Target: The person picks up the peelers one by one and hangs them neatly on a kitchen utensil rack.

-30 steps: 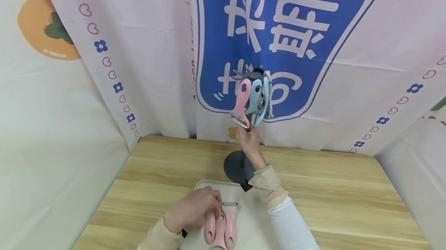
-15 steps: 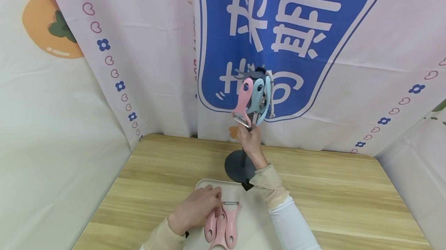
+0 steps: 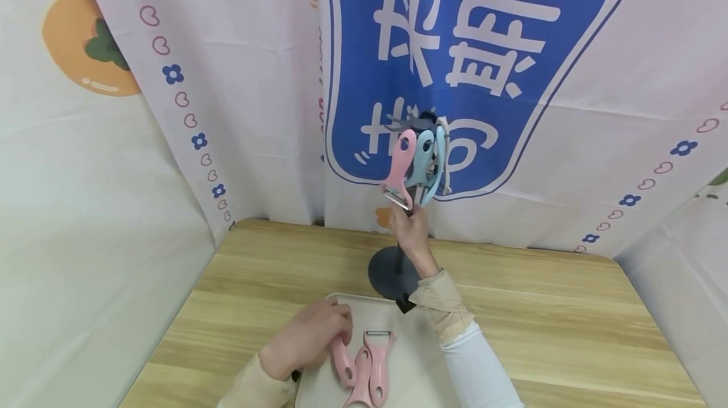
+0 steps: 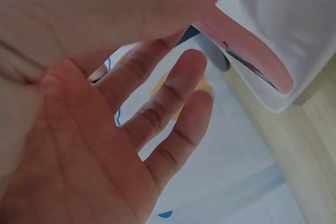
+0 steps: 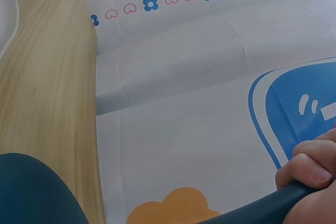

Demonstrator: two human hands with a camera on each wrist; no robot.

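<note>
My left hand (image 3: 309,338) is over the left side of a pale tray (image 3: 421,357), pinching a pink peeler (image 3: 342,362) by its far end. In the left wrist view this peeler (image 4: 257,51) slants out past the thumb, its head hidden; the other fingers are spread away from it. Two more pink peelers lie beside it, one (image 3: 379,373) with its blade end showing, the other (image 3: 361,373) turned the opposite way. My right hand (image 3: 411,231) grips the pole (image 5: 257,205) of a dark stand. From its top hang a pink peeler (image 3: 401,162), light blue peelers (image 3: 422,158) and something whitish (image 3: 446,168).
The stand's round base (image 3: 389,272) sits on the wooden table (image 3: 546,307), just behind the tray. A printed cloth (image 3: 273,111) hangs behind the table, with pale cloth at both sides. Dark prongs (image 3: 411,122) stick out at the stand's top.
My left hand has moved slightly left, drawing its peeler's far end away from the other two in the tray. The right hand keeps its grip on the pole.
</note>
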